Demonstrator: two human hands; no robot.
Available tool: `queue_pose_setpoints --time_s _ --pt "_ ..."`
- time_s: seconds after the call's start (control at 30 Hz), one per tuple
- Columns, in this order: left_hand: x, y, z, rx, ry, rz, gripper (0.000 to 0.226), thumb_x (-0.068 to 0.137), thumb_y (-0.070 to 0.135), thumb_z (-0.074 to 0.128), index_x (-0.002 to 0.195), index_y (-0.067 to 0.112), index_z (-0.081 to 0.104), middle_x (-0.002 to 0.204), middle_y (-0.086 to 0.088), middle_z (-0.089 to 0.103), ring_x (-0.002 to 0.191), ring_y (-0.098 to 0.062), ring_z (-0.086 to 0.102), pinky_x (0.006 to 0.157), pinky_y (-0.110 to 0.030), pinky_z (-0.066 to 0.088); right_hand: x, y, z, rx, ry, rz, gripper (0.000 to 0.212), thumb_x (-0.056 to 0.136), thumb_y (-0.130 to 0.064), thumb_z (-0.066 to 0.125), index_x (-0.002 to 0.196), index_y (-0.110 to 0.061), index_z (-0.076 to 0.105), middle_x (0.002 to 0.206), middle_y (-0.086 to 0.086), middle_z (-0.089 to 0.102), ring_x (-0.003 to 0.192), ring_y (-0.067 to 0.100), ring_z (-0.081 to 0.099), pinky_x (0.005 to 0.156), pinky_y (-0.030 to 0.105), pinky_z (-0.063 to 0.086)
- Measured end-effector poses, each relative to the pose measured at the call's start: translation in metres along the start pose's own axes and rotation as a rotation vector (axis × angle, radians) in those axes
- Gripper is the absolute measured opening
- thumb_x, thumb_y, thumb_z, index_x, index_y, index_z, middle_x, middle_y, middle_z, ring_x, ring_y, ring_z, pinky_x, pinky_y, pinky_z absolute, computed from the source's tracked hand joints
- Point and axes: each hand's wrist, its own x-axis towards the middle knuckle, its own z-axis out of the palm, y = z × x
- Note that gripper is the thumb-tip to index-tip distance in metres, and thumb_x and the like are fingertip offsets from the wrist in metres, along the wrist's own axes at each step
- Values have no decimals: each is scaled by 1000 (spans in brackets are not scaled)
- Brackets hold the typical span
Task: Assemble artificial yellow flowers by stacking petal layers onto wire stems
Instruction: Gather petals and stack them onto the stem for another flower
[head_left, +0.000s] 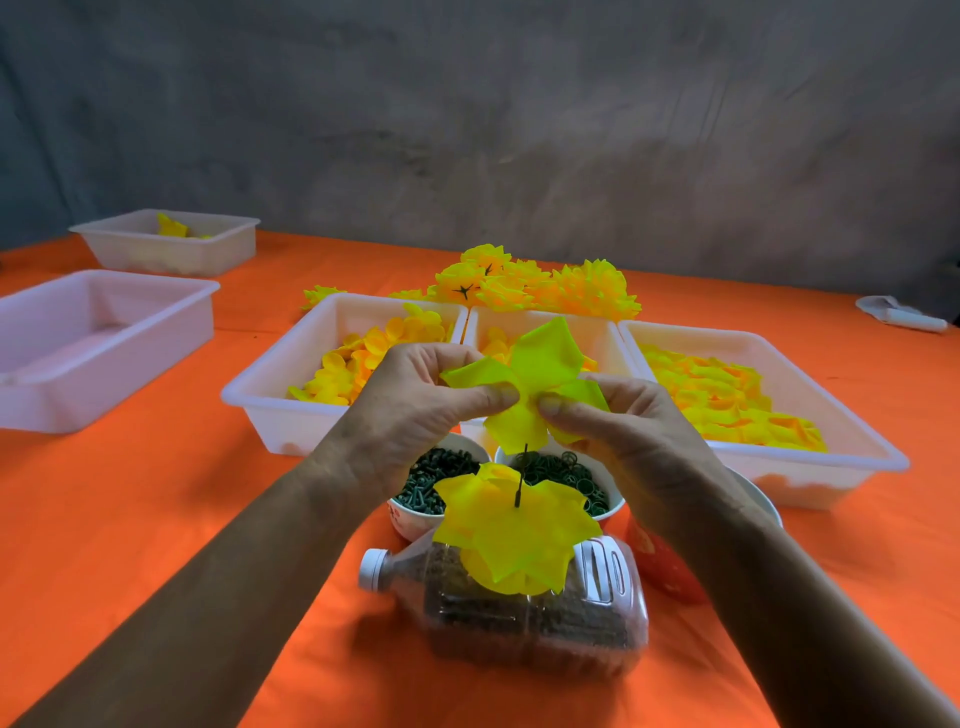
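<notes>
Both hands, left (415, 400) and right (618, 415), pinch one petal layer (535, 384) with curled fingers, just above the stem (521, 475) at frame centre. Stacked petals (514, 535) sit lower on the stem, over the bottle (535, 613) at 6 o'clock. Risk: the stem tip misses the layer's centre hole, tearing or crumpling fabric.

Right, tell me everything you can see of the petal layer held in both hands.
The petal layer is a thin, bright yellow-green piece that looks like fabric, with several broad petals spreading from a centre. The left hand and right hand pinch it near the middle from either side. It is held above the dark wire stem, whose tip meets its lower edge. Below it, stacked petals already sit on the stem.
</notes>
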Motion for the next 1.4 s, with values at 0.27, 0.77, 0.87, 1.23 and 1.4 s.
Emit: queue_pose_setpoints --time_s 0.27,0.77,0.87,1.23,1.4 --pt "-13 2 -4 64 -13 18 14 55 27 77 68 29 73 67 7 71 65 -4 65 70 -23 49 -9 0 2 -123 -33 -64 24 73 -20 71 88 -2 72 91 22 70 80 29 64 77 40 51" --pt "-24 7 2 118 -22 -4 20 49 29 79 66 21 73 74 -7 72 65 -18 65 73 -45 56 -18 4 0 -151 -37 -90 29 71 -16 74 90 5 69 92 32 66 79 33 64 80 58 49" --pt "-25 7 3 141 -12 -8 24 49 30 79 69 19 73 75 -8 73 66 -17 65 76 -49 55 -19 4 1 -156 -31 -98 31 71 -16 77 90 6 69 93 34 65 81 34 62 82 63 45" --pt "-25 1 2 169 -30 29 20 56 23 79 72 13 73 70 0 70 64 -12 63 66 -33 54 -20 5 4 -226 -44 -174 32 71 -17 72 92 7 70 88 34 64 76 31 60 73 55 49" --pt "-26 -1 3 187 -32 106 13 59 24 78 67 17 71 64 5 67 61 -5 62 61 -23 52 -21 2 6 -351 -23 -301 13 74 -9 74 78 3 71 71 16 65 65 13 59 60 29 47"
